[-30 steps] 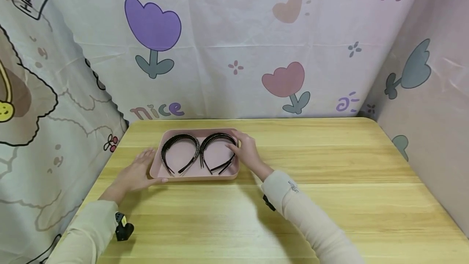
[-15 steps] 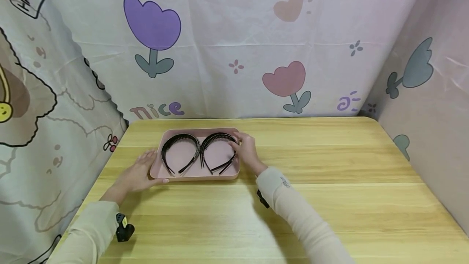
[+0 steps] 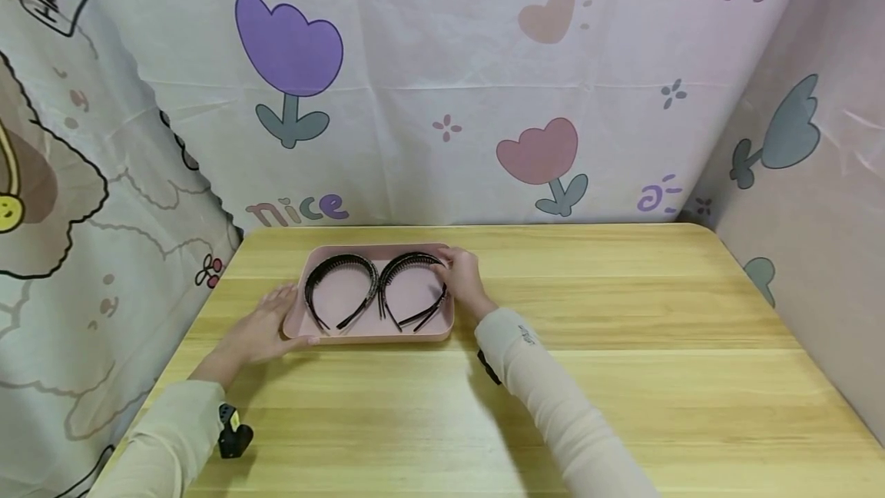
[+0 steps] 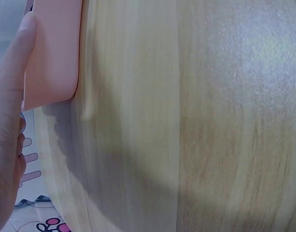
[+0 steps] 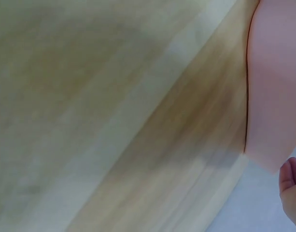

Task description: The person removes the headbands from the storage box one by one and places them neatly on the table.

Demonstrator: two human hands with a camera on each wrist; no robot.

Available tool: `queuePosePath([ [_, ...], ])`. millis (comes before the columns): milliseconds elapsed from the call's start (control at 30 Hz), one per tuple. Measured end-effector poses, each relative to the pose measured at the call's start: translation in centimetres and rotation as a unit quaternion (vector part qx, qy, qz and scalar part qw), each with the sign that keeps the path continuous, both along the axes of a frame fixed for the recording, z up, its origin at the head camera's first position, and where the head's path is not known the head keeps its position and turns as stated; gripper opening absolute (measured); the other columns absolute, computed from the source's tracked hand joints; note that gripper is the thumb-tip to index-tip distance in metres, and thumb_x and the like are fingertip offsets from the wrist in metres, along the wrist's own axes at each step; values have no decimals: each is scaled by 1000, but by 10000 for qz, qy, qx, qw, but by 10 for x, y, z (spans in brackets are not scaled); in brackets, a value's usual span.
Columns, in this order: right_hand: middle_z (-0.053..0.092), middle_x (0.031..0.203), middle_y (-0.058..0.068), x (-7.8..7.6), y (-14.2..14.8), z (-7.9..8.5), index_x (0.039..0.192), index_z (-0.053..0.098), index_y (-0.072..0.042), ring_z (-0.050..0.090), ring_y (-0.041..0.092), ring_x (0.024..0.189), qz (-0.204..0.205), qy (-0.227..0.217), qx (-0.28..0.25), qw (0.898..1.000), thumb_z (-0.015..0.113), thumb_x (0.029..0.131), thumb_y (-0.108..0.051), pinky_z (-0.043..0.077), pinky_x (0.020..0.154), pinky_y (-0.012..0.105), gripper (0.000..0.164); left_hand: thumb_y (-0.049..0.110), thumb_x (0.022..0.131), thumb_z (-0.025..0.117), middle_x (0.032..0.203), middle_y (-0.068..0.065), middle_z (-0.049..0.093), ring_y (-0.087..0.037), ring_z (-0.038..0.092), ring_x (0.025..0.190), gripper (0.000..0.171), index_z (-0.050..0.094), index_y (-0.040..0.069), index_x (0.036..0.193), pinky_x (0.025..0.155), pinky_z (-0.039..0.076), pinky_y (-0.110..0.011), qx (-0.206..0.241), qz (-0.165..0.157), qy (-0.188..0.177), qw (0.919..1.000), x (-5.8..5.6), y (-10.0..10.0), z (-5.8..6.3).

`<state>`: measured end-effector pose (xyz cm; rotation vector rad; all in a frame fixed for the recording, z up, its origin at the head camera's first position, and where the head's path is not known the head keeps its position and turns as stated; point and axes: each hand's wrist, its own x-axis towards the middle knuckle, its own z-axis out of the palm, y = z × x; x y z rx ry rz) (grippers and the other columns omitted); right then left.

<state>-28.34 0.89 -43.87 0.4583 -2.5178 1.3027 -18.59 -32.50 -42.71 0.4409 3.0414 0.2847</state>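
Note:
A shallow pink tray (image 3: 332, 338) lies on the table near its back edge. Inside it are black headbands, one group (image 3: 313, 273) on the left and another (image 3: 389, 271) on the right, with toothed inner sides. My left hand (image 3: 259, 329) holds the tray's left end, its thumb along the near side and fingers by the left side. In the left wrist view that thumb (image 4: 15, 63) reaches the pink wall. My right hand (image 3: 463, 279) grips the tray's right end near the far corner, thumb on the inner side by the right headbands. The right thumb tip is partly hidden.
The wood-grain table (image 3: 622, 390) spreads to the right and in front of the tray. Behind it hangs a printed cloth (image 3: 422, 37), and more cloth flanks both sides. A dark cable (image 3: 90, 475) shows at the lower left.
My right forearm and wrist have swung a little to the left, while the right hand stays at the tray's end. The left hand and the headbands look nearly unchanged.

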Motion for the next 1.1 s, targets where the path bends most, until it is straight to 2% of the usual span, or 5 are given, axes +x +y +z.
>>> queuePosePath([
  [233, 67, 108, 20, -11, -3, -5, 107, 66, 6, 65, 30, 103, 94, -148, 433, 9989, 69, 81, -4, 52, 92, 35, 28, 60, 77, 61, 146, -32, 26, -48, 24, 135, 101, 28, -14, 139, 112, 22, -57, -11, -1, 49, 10000, 1, -1, -1],
  [467, 70, 85, 4, -72, -8, -76, 86, 71, -10, 63, 19, 84, 332, 534, 1715, 9832, 63, 88, -30, 50, 81, 25, 22, 60, 78, 60, 146, -32, 26, -49, 23, 135, 101, 28, -14, 139, 111, 21, -57, -15, 45, 52, 10000, 1, -2, 0],
  [733, 65, 89, 17, -6, -19, -3, 87, 69, 6, 58, 26, 85, -454, 281, 2787, 9589, 55, 84, 7, 54, 76, 29, 14, 61, 79, 59, 146, -30, 28, -49, 22, 135, 99, 30, -12, 139, 110, 22, -59, -45, 15, 28, 10000, 4, 0, -2],
  [967, 68, 87, 12, -5, -23, -7, 83, 72, 2, 57, 23, 80, -639, 871, 3579, 9275, 55, 81, 9, 53, 73, 26, 18, 60, 78, 60, 146, -29, 30, -48, 23, 135, 97, 31, -10, 139, 110, 24, -59, -58, 76, 29, 10000, 6, -2, 0],
  [1100, 67, 86, 11, -6, -25, -6, 84, 72, 2, 56, 21, 80, -730, 848, 3479, 9308, 53, 83, 10, 53, 72, 25, 20, 61, 78, 59, 147, -28, 29, -47, 23, 136, 98, 30, -9, 140, 111, 22, -57, -105, 101, 6, 9999, 5, -3, 2],
])
